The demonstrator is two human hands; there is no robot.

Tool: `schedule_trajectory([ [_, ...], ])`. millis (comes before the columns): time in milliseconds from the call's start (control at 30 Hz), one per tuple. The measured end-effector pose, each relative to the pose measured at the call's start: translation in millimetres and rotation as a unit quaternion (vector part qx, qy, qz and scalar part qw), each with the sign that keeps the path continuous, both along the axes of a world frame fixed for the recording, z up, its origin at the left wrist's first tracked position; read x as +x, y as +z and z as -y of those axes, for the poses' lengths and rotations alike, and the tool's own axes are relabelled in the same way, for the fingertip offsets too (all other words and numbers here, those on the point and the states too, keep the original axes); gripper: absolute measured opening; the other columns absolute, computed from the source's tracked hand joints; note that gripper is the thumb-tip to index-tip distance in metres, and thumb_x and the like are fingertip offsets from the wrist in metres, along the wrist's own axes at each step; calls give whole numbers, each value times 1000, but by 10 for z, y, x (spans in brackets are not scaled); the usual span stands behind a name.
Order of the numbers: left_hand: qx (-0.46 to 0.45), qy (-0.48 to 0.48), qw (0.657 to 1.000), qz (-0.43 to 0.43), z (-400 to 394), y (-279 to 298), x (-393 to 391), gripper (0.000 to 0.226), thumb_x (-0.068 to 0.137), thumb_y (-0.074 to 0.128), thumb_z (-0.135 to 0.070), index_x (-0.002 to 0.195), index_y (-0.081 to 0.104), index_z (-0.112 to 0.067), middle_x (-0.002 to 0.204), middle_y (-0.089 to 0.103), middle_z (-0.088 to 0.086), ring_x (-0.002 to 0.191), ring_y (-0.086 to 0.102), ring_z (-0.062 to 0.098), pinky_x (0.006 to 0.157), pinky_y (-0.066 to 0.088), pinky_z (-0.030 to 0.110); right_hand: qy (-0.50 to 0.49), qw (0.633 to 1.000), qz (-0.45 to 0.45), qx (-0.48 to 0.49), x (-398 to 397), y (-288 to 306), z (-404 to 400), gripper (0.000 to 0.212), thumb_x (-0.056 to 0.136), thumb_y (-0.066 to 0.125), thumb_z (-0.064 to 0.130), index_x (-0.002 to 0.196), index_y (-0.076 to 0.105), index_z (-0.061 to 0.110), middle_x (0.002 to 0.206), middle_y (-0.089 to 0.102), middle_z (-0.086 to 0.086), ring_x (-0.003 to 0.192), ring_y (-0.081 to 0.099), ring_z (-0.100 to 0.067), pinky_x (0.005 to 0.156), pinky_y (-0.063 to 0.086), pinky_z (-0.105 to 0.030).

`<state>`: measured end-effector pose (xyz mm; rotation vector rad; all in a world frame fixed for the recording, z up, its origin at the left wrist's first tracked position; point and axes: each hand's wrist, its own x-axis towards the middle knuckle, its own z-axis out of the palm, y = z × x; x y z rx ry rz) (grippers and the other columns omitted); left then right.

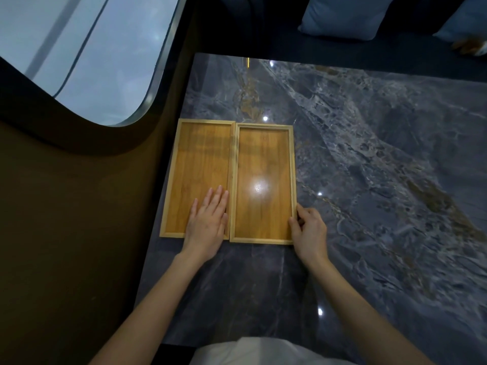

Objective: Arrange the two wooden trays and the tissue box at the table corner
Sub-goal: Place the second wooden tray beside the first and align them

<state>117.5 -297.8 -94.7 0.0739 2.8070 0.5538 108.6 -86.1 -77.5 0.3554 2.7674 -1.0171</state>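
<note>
L hand flat in left tray, R hand grip pinching right tray rim, trays touching

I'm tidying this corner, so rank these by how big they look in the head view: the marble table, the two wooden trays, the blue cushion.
1. Marble table, by far the largest.
2. Left tray and right tray look alike; no ranking.
3. Blue cushion, though it is cut off and farther away, so unsure.

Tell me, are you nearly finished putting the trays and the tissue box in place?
About halfway. Done: the left tray and right tray lie side by side at the marble table edge. In hand: the left hand presses the left tray flat, the right hand grips the right tray's rim. Left: the tissue box, not in view.
</note>
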Motion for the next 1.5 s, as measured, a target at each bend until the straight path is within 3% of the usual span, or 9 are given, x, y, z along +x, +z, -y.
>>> schedule_trajectory([
  [267,2,-3,1000,6,16,16,2,50,98,19,-30,143,-2,-25,145,-13,-13,136,-15,5,116,-7,36,-16,1000,-4,-4,5,-6,27,40,89,53,10,128,50,5,111,57,-15,94,53,-21,85,33,-20],
  [400,1,-4,1000,2,23,-4,7,48,98,18,-31,139,-7,-28,145,-13,-13,136,-15,6,114,-9,35,-15,1000,-5,-6,3,-10,31,39,89,53,11,128,50,5,110,56,-15,96,54,-22,86,35,-23],
  [633,1,-5,1000,-17,14,-14,11,50,97,21,-30,139,-6,-28,146,-11,-12,137,-14,7,114,-8,36,-14,1000,-13,-10,6,-10,35,38,88,53,10,126,52,8,108,56,-14,89,47,-14,85,37,-24],
  [733,51,-8,998,-46,19,-13,29,49,97,30,-25,139,5,-28,150,5,-7,138,-2,9,115,-1,37,-18,1000,-12,-10,9,-4,36,39,88,53,10,127,51,7,109,56,-15,92,52,-20,87,38,-26],
  [867,91,-19,988,-125,67,18,210,45,91,39,-25,134,42,-12,141,47,9,133,29,14,111,21,37,-18,1000,-11,-16,10,-3,24,40,88,54,11,128,50,7,110,55,-15,90,48,-16,86,35,-24],
  [1033,59,-90,988,-109,144,-94,458,50,84,52,-31,129,49,-10,137,51,10,130,42,20,108,33,42,-15,999,-8,-30,7,-8,7,40,88,54,11,128,51,8,108,54,-14,89,49,-16,87,36,-24],
  [1200,36,-87,988,-118,117,-98,413,43,85,45,-28,122,57,-9,128,60,12,122,53,24,104,33,43,-3,1000,-9,-22,6,-29,-10,39,89,54,12,128,51,8,104,53,-10,88,45,-12,85,33,-19],
  [1500,48,-73,989,-123,103,-98,421,40,85,49,-25,121,57,-9,128,59,12,124,46,20,104,33,44,-7,1000,-11,-23,4,-25,5,39,88,54,10,127,51,5,110,55,-16,89,45,-13,87,34,-20],
])
